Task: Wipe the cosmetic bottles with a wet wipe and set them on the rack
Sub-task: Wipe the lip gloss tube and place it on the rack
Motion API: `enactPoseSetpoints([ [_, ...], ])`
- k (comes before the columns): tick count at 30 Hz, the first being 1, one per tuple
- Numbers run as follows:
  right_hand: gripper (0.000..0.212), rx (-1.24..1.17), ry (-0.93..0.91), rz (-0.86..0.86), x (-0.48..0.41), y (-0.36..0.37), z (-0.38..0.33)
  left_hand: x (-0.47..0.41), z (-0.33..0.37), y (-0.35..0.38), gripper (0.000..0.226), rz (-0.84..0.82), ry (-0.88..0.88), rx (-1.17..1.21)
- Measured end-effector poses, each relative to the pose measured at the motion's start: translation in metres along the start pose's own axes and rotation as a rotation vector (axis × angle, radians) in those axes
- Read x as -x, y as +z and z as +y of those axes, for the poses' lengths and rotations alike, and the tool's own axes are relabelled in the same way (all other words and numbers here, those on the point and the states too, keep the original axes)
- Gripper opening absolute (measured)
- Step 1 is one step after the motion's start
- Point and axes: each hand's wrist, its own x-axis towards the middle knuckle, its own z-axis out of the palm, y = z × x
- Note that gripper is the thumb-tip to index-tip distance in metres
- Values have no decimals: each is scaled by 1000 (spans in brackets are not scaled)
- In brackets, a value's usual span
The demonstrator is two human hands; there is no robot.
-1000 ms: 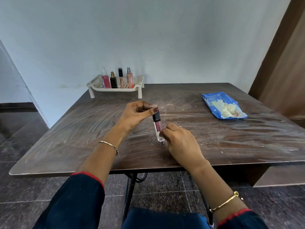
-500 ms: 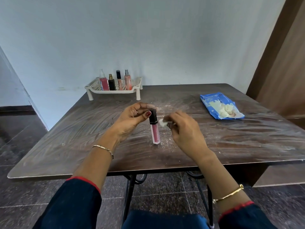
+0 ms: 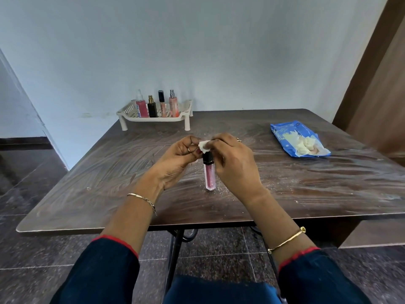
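A pink lip-gloss tube (image 3: 209, 175) with a black cap stands upright on the dark wooden table (image 3: 306, 189), in the middle. My left hand (image 3: 175, 163) holds its cap from the left. My right hand (image 3: 234, 165) pinches a small white wet wipe (image 3: 204, 146) and presses it on the top of the cap. At the far left of the table stands a white rack (image 3: 153, 118) that holds several cosmetic bottles upright in a row.
A blue pack of wet wipes (image 3: 285, 132), torn open with wipes spilling out, lies on the table at the right. White specks of dust lie scattered round the tube. A brown wooden panel rises at the far right.
My right hand has carried the wipe up from the foot of the tube to the top of its cap. The tube has stayed upright under my left hand.
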Motion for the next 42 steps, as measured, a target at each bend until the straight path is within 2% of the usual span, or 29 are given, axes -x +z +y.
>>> enactPoseSetpoints([
  [8, 12, -61, 82, -140, 28, 10, -1, 0, -4, -6, 27, 63, -47, 82],
  [12, 14, -14, 106, -224, 33, 10, 0, 0, -4, -5, 36, 119, -69, 23],
  [17, 19, 38, 126, -356, 41, 6, 0, -3, -3, -3, 27, 155, -59, -42],
  [27, 30, 65, 130, -596, 42, -6, 9, -2, 2, 1, 24, 122, -104, -180],
  [29, 28, 71, 152, -553, 38, -10, 12, 0, 3, 1, 25, 127, -97, -168],
  [32, 22, 85, 141, -320, 29, -12, 9, 2, 4, 0, 26, 136, -90, -141],
  [34, 25, 89, 95, -241, 22, -6, 2, 4, 5, 1, 30, 131, -82, -130],
  [37, 28, 123, 32, -267, 18, 6, -4, 3, 5, 3, 37, 123, -74, -122],
  [42, 27, 127, 46, -250, 21, 10, -2, 2, 6, 4, 26, 104, -61, -160],
])
